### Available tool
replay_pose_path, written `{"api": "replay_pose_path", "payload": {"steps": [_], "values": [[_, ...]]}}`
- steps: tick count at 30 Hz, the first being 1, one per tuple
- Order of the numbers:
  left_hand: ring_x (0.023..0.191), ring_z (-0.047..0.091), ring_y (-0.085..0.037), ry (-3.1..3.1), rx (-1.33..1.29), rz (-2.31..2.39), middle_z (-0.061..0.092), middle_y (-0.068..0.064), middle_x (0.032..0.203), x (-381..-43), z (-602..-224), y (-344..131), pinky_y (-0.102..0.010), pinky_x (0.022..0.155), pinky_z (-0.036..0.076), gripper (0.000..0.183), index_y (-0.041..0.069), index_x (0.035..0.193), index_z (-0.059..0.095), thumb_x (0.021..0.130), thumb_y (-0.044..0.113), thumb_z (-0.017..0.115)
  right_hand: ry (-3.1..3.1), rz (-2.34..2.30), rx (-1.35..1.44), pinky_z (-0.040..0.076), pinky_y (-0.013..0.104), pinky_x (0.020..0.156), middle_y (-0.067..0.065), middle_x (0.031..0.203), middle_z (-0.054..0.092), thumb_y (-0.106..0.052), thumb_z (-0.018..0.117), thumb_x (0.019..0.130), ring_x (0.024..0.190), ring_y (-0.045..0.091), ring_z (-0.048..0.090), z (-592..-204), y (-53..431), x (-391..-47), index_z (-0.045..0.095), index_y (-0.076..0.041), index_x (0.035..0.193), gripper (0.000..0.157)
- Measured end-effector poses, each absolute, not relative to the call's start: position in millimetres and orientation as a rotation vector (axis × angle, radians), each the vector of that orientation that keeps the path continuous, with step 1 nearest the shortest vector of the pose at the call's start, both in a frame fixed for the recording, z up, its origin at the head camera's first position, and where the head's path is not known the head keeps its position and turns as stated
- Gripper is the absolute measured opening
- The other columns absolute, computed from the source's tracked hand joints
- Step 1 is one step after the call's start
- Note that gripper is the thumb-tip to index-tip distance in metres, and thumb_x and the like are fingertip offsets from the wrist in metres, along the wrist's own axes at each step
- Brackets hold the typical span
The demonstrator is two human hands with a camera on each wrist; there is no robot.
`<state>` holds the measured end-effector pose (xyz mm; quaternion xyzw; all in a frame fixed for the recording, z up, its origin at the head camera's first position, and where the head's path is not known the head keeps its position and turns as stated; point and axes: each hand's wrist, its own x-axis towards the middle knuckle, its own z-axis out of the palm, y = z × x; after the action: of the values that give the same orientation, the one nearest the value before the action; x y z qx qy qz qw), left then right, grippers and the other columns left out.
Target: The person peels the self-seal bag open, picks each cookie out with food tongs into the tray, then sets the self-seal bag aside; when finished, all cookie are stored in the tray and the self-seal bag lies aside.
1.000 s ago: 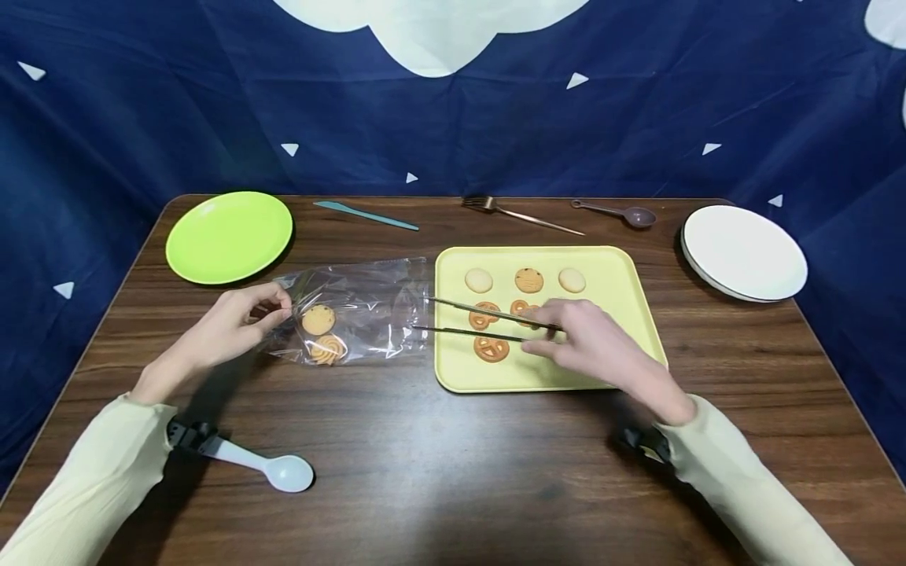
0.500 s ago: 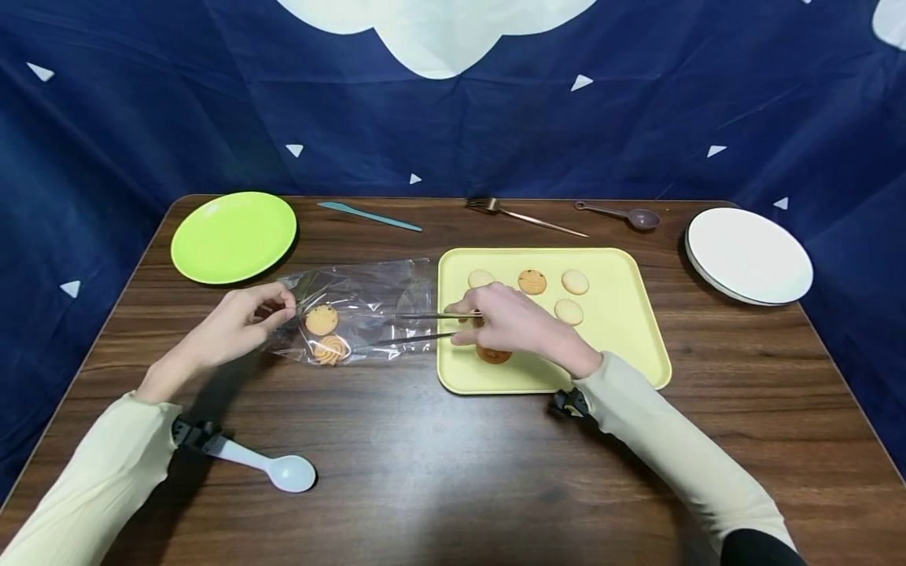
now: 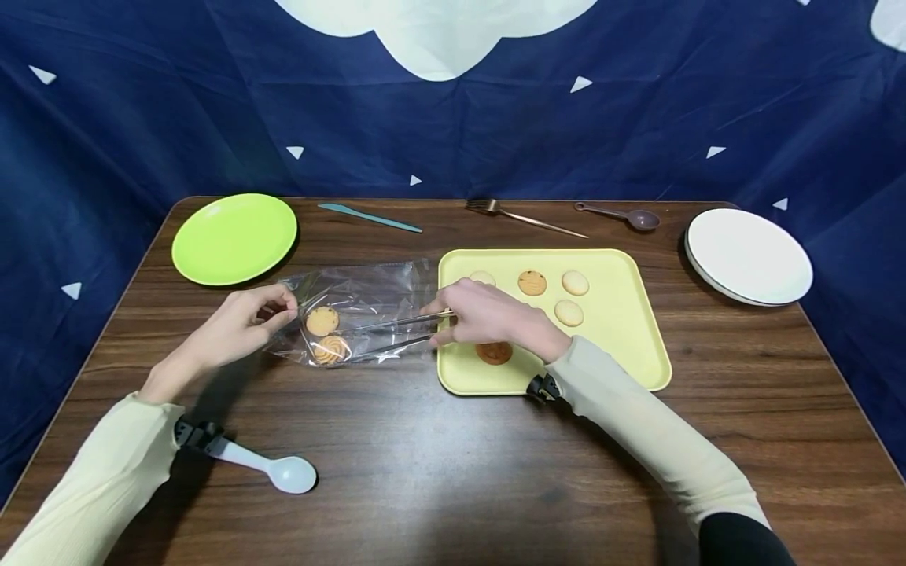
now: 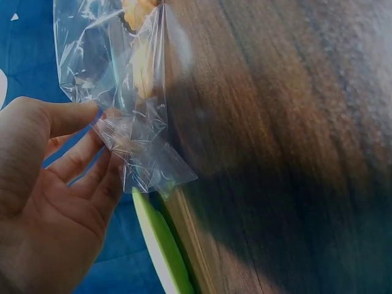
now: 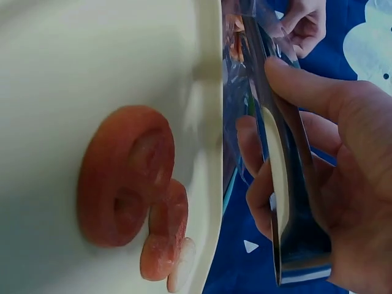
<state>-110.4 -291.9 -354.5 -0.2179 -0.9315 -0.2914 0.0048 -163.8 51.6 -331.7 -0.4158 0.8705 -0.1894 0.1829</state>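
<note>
My left hand (image 3: pixel 244 326) pinches the left end of a clear plastic bag (image 3: pixel 382 283) between thumb and fingers, with the film creased there in the left wrist view. A round cookie (image 3: pixel 322 321) and a swirl cookie (image 3: pixel 330 349) lie inside the bag. My right hand (image 3: pixel 488 313) grips metal tongs (image 5: pixel 303 272) over the left rim of a yellow tray (image 3: pixel 623 369). The tongs' arms extend left through the bag's right end, tips spread and close to the swirl cookie. On the tray, a pretzel cookie (image 3: pixel 494 353) shows below my hand, which hides others.
Pale round cookies (image 3: pixel 569 312) and a speckled cookie (image 3: pixel 532 283) lie on the tray. Around are a green plate (image 3: pixel 235 240), blue knife (image 3: pixel 370 218), fork (image 3: pixel 527 219), brown measuring spoon (image 3: pixel 642 220), white plates (image 3: pixel 749 255) and a white spoon (image 3: pixel 292 475) by my left sleeve.
My right hand has moved left from mid-tray to its left edge, carrying the tongs deeper over the bag. My left hand keeps its pinch in place.
</note>
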Motion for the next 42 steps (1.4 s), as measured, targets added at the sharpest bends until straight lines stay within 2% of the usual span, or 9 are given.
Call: {"api": "replay_pose_path", "payload": {"steps": [3,8,16,19,26,29,34,36,42], "values": [[0.078,0.056,-0.013,-2.915,-0.688,-0.921,0.061,0.000,0.083,-110.2,-354.4,-291.8,-0.025,0.062,0.045,0.012,0.010,0.089,0.060,0.088,-0.002,0.060,2.467,-0.531,-1.167,0.038,0.027,0.053,-0.003,0.118,0.063,-0.035,0.073,0.082,0.044,0.005,0.029,-331.7,52.3,-161.4,0.065,-0.014,0.119,0.043],[0.078,0.056,-0.012,-2.905,-0.705,-0.921,0.061,0.000,0.084,-110.3,-355.9,-291.9,-0.025,0.062,0.044,0.014,0.010,0.088,0.060,0.087,-0.004,0.061,2.480,-0.575,-1.156,0.032,0.027,0.045,-0.005,0.118,0.063,-0.034,0.072,0.083,0.041,0.005,0.025,-332.5,57.9,-157.3,0.068,-0.014,0.113,0.036],[0.079,0.053,-0.011,-2.902,-0.707,-0.895,0.060,0.000,0.084,-110.8,-357.2,-293.8,-0.024,0.061,0.043,0.014,0.012,0.088,0.060,0.087,-0.002,0.062,2.532,-0.635,-1.083,0.033,0.027,0.047,-0.004,0.113,0.066,-0.031,0.072,0.083,0.054,0.009,0.035,-332.5,81.1,-154.4,0.069,-0.014,0.112,0.034],[0.080,0.053,-0.011,-2.904,-0.709,-0.895,0.060,-0.001,0.084,-110.8,-357.9,-294.7,-0.024,0.061,0.044,0.013,0.011,0.088,0.060,0.087,-0.002,0.061,2.531,-0.671,-1.062,0.031,0.026,0.046,-0.002,0.112,0.066,-0.029,0.073,0.083,0.048,0.007,0.029,-332.0,91.7,-153.1,0.070,-0.011,0.110,0.032],[0.076,0.051,-0.011,-2.896,-0.724,-0.893,0.059,0.000,0.083,-110.0,-357.5,-294.0,-0.024,0.059,0.043,0.015,0.010,0.088,0.060,0.086,-0.004,0.061,2.562,-0.753,-1.149,0.036,0.026,0.052,0.001,0.098,0.069,-0.025,0.074,0.082,0.058,0.006,0.043,-333.7,121.6,-150.1,0.071,-0.012,0.109,0.030],[0.074,0.049,-0.011,-2.906,-0.709,-0.888,0.059,0.000,0.082,-109.7,-356.7,-293.3,-0.024,0.058,0.042,0.014,0.010,0.088,0.060,0.087,-0.003,0.061,2.571,-0.801,-1.157,0.035,0.027,0.052,-0.001,0.087,0.068,-0.024,0.074,0.082,0.059,0.008,0.042,-332.4,137.0,-146.9,0.071,-0.012,0.110,0.031],[0.072,0.048,-0.010,-2.931,-0.654,-0.894,0.058,0.000,0.080,-109.4,-355.4,-291.6,-0.025,0.058,0.041,0.013,0.011,0.087,0.060,0.088,-0.002,0.061,2.598,-0.866,-1.078,0.040,0.028,0.055,-0.001,0.088,0.068,-0.022,0.075,0.081,0.062,0.008,0.048,-325.7,169.4,-137.8,0.071,-0.008,0.107,0.030],[0.074,0.050,-0.010,-2.928,-0.664,-0.900,0.059,0.000,0.080,-109.3,-355.6,-291.4,-0.025,0.058,0.042,0.013,0.011,0.087,0.060,0.088,-0.002,0.061,2.625,-0.868,-1.039,0.044,0.029,0.061,0.000,0.095,0.069,-0.021,0.075,0.081,0.071,0.009,0.055,-323.1,185.1,-132.5,0.071,-0.007,0.107,0.030],[0.079,0.056,-0.012,-2.914,-0.712,-0.914,0.061,0.000,0.084,-109.5,-355.9,-291.9,-0.025,0.062,0.045,0.015,0.011,0.088,0.060,0.087,-0.004,0.061,2.716,-0.854,-0.973,0.046,0.029,0.068,0.002,0.103,0.068,-0.020,0.073,0.083,0.082,0.011,0.058,-320.6,234.3,-110.8,0.069,-0.006,0.110,0.031]]}}
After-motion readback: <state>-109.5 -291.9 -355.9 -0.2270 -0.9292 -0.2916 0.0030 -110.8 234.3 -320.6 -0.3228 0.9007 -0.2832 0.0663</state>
